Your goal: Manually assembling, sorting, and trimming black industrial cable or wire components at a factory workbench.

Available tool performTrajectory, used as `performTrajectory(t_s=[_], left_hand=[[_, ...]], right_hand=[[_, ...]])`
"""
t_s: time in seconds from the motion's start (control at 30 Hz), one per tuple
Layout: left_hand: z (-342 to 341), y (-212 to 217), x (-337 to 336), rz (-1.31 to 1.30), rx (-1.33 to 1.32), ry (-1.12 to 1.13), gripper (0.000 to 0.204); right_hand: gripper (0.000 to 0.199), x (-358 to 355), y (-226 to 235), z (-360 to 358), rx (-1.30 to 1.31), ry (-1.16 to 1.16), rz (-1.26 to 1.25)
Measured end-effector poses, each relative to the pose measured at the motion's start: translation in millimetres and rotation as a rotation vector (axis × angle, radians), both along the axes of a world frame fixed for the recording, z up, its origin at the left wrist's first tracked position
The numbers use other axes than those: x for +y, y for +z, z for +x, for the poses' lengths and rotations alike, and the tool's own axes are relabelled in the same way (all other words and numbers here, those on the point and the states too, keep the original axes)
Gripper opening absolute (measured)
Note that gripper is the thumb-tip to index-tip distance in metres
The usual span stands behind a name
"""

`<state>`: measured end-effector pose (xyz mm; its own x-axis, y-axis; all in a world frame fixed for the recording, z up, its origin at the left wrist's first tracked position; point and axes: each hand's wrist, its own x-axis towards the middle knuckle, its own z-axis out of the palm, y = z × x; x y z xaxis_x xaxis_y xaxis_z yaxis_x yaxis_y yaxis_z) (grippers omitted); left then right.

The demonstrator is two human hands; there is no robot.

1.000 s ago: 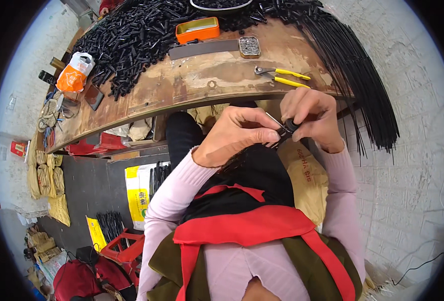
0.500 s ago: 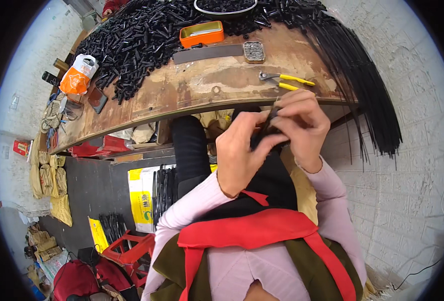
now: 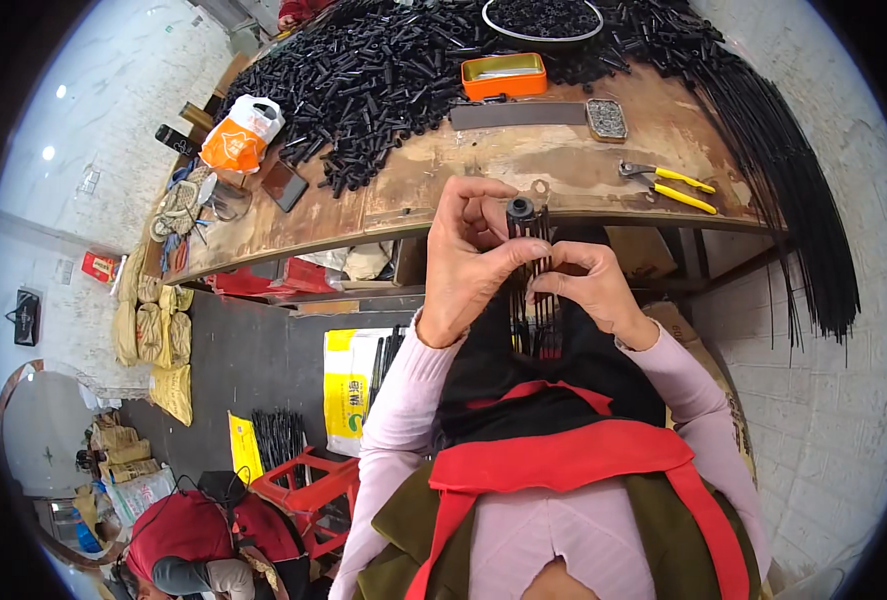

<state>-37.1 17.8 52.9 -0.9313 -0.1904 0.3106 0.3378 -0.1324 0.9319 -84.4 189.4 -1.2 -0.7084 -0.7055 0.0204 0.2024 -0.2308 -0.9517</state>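
Hands now raised in front of the bench (image 3: 583, 170): left hand (image 3: 468, 255) pinches a black cap (image 3: 519, 209) onto thin black rods (image 3: 533, 300) (bundle hangs down), right hand (image 3: 588, 285) grips rods lower; earlier held lower, so fitting's underway.

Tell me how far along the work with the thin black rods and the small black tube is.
In hand: the left hand and right hand hold a bunch of thin black rods with a small black tube at its top end. Left: a large heap of short black tubes covers the wooden workbench, and long black rods hang over its right edge. No finished pieces are identifiable.
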Motion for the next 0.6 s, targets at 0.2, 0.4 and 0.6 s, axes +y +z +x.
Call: performTrajectory(t_s=[0.2,0.4,0.6], left_hand=[[0,8,-7,0.055,-0.062,-0.062,0.037],[3,5,-7,-0.047,-0.018,-0.027,0.033],[0,-17,3,-0.140,-0.009,0.202,0.036]], right_hand=[[0.010,-15,-4,0,-0.008,-0.072,-0.022],[0.009,-33,-4,-7,0.002,-0.084,-0.060],[0.010,-52,-16,-9,0.016,-0.137,0.010]])
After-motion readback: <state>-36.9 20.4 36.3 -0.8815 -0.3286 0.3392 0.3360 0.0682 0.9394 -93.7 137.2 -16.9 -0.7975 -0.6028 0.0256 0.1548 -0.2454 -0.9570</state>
